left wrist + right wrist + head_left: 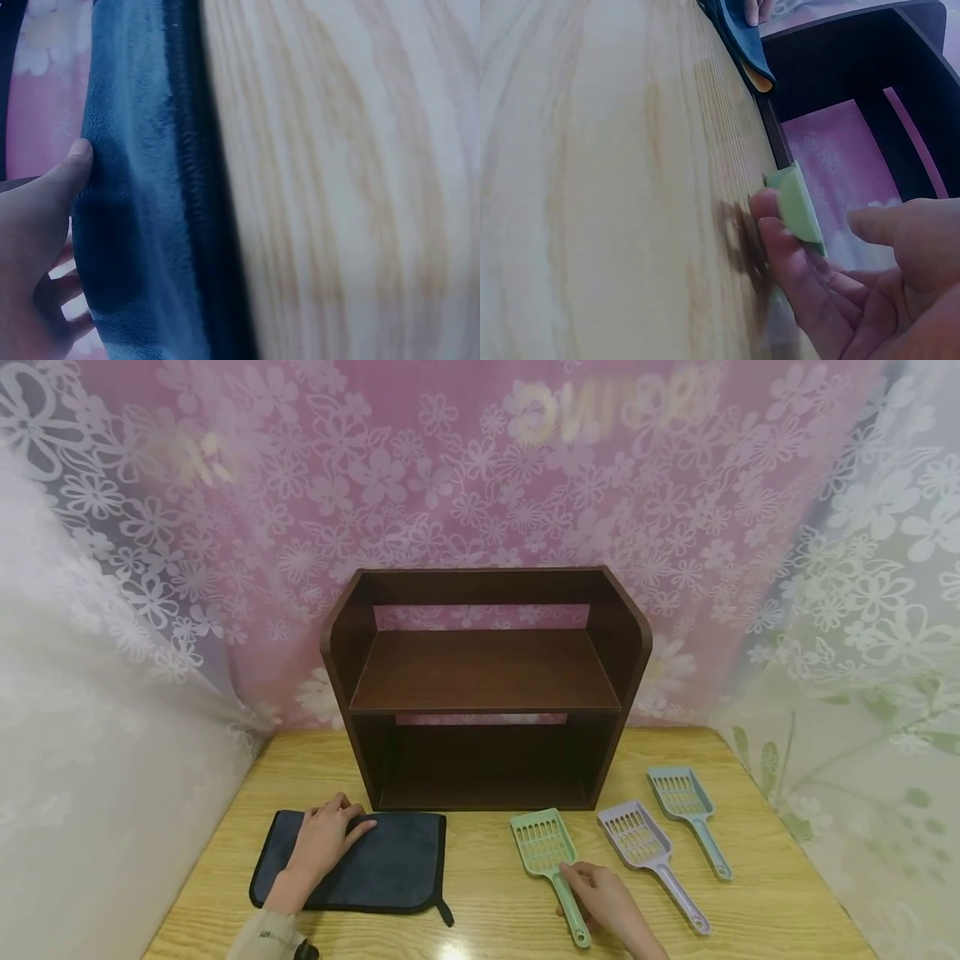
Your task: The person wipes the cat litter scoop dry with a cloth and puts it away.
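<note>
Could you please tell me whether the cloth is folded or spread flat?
Folded: at its end in the right wrist view, the cloth shows two layers with orange between.

Lettering (592,412) on pink curtain (450,510) too blurred to read from here. Left hand (322,839) covers part of dark cloth (393,868). Sleeve (255,941) cut off by bottom edge, its print too small to tell. Right forearm (643,937) likewise cut off.

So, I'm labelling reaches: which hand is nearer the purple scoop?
Right: the right hand, touching the green scoop, is just left of the purple scoop; the left hand rests on the dark cloth, farther left.
</note>
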Action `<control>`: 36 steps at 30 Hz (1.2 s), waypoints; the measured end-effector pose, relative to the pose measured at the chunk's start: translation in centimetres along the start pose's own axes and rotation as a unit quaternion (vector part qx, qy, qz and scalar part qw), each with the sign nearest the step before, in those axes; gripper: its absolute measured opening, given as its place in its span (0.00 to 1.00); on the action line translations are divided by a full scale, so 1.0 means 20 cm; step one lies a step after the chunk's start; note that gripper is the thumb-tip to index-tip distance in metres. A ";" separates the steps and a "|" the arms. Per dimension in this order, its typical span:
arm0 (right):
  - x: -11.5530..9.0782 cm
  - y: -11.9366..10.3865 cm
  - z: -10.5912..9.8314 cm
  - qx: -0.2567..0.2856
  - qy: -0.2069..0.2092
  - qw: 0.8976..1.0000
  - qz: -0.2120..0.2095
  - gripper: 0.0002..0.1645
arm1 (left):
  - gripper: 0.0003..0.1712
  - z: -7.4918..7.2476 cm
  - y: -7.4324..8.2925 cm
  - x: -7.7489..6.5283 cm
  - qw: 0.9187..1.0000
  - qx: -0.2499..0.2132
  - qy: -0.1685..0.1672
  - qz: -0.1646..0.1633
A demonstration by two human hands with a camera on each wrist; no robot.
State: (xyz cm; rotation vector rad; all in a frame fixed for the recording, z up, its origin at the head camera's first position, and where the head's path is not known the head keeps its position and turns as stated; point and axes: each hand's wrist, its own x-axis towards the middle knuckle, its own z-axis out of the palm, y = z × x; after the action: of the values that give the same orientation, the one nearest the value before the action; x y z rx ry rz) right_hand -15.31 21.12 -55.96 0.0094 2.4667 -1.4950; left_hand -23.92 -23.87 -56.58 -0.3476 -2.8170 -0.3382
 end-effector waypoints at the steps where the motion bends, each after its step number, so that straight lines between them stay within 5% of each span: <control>1: 0.00 0.00 0.00 0.014 -0.008 1.000 0.001 0.30 | 0.13 -0.01 0.00 -0.01 1.000 0.003 0.005 0.006; 8: 0.01 0.02 0.00 0.071 -0.046 0.996 0.024 0.29 | 0.11 -0.08 0.04 -0.04 0.998 -0.007 0.051 0.035; 20: -0.01 0.02 -0.01 0.104 -0.010 0.994 0.041 0.40 | 0.10 -0.20 0.11 -0.07 0.993 -0.066 0.096 0.030; 29: -0.02 0.01 -0.01 0.155 0.017 0.986 0.057 0.38 | 0.16 -0.28 0.19 -0.05 0.971 -0.115 0.195 0.081; 32: -0.02 0.00 -0.02 0.164 0.022 0.985 0.045 0.34 | 0.16 -0.30 0.22 -0.04 0.965 -0.126 0.214 0.079; 36: -0.01 -0.02 -0.04 0.141 0.025 0.989 0.031 0.32 | 0.13 -0.33 0.26 -0.03 0.968 -0.136 0.205 0.050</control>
State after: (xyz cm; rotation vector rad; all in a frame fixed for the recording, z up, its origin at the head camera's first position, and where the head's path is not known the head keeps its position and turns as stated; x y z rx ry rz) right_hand -15.33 21.68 -55.14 0.1772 2.2480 -1.8224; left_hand -20.39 -20.77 -49.53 -0.4200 -2.3414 -0.6914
